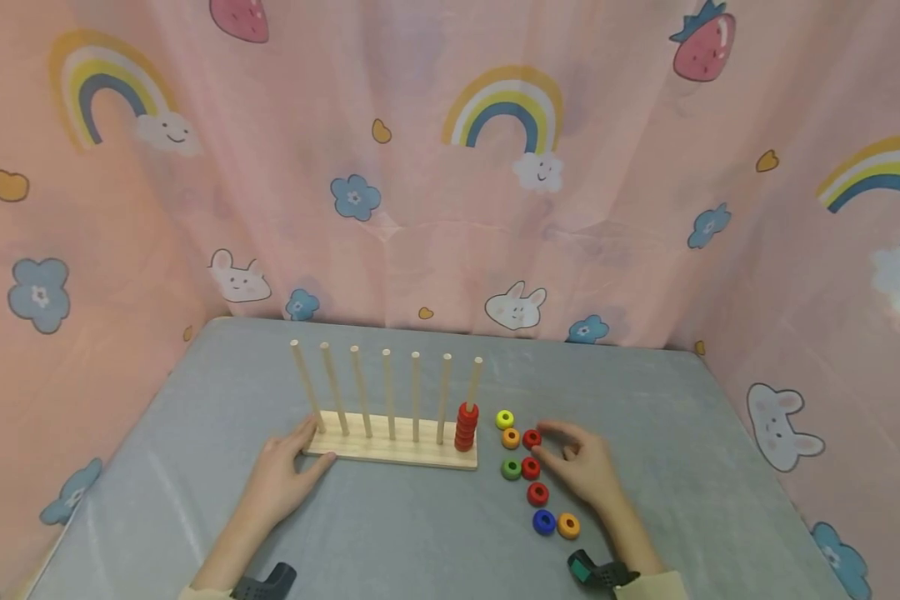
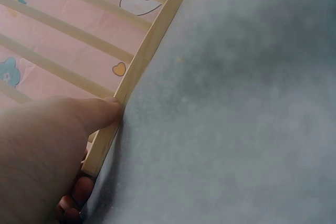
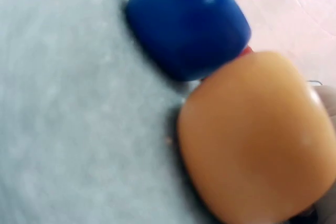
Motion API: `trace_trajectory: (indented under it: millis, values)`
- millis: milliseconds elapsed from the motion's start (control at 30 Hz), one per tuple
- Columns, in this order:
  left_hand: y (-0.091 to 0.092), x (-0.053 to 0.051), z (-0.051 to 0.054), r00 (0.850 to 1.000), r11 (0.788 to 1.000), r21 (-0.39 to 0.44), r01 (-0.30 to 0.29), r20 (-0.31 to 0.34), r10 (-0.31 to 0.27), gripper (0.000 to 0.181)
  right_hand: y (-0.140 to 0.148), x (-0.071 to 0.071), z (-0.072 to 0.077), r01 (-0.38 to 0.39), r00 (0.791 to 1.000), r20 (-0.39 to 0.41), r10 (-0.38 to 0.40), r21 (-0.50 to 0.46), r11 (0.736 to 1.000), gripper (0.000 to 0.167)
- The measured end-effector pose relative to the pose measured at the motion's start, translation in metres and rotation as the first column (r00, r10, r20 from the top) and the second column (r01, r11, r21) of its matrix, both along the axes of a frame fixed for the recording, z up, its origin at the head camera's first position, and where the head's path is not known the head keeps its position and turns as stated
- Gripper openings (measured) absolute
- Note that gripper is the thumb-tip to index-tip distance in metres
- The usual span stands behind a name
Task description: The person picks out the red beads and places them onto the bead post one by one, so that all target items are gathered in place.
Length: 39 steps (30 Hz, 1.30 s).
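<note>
In the head view my left hand (image 1: 281,475) grips the left end of a wooden peg rack (image 1: 390,451). Its thumb presses the front edge, as the left wrist view also shows on the rack's edge (image 2: 137,66). Several red beads (image 1: 466,427) are stacked on the rightmost peg. My right hand (image 1: 581,462) is at a loose red bead (image 1: 532,439) on the table, thumb and forefinger apart on either side; firm contact cannot be made out. Close before the right wrist camera lie a blue bead (image 3: 186,24) and an orange bead (image 3: 257,140).
More loose beads lie right of the rack: yellow (image 1: 505,419), orange (image 1: 511,438), green (image 1: 512,469) and two further red ones, the nearer red bead (image 1: 537,494) in front. The grey table (image 1: 405,533) meets a pink patterned curtain (image 1: 420,250) behind and at the sides.
</note>
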<state>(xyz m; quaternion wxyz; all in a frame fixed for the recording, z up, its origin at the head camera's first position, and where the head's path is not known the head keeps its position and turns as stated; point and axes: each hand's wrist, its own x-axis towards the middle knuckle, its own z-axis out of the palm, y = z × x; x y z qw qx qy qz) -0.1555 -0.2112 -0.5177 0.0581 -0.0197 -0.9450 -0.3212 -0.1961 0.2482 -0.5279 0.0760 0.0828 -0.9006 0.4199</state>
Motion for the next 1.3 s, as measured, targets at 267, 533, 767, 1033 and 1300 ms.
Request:
trace_trajectory:
  millis: [267,533,767,1033,1300]
  values:
    - [-0.0003,0.0003,-0.0002,1.0,1.0,0.004,0.001,-0.005,0.0,0.072,-0.0008,0.0009,-0.0006,-0.012,1.0,-0.026,0.012,0.001,1.0,0.036]
    - [-0.0005,0.0006,0.0,1.0,1.0,-0.001,0.003,-0.013,-0.003,0.072,-0.0016,-0.0001,-0.0019,-0.012,0.997,-0.077,0.015,0.037,0.999,0.033]
    - [0.0002,0.001,0.0011,1.0,1.0,0.003,0.003,-0.015,-0.003,0.072,-0.0034,-0.0006,-0.0017,-0.016,0.997,-0.069,0.019,0.035,0.999,0.032]
    - [-0.0005,0.0004,-0.0008,1.0,1.0,0.002,0.001,-0.01,-0.001,0.072,-0.0038,0.0004,-0.002,0.002,1.0,-0.027,-0.001,0.04,0.999,0.033]
    - [-0.0006,0.0003,-0.0007,1.0,1.0,-0.002,0.0,-0.005,0.0,0.073,-0.0041,0.0011,-0.0016,0.0,0.999,-0.033,0.001,0.021,1.0,0.033]
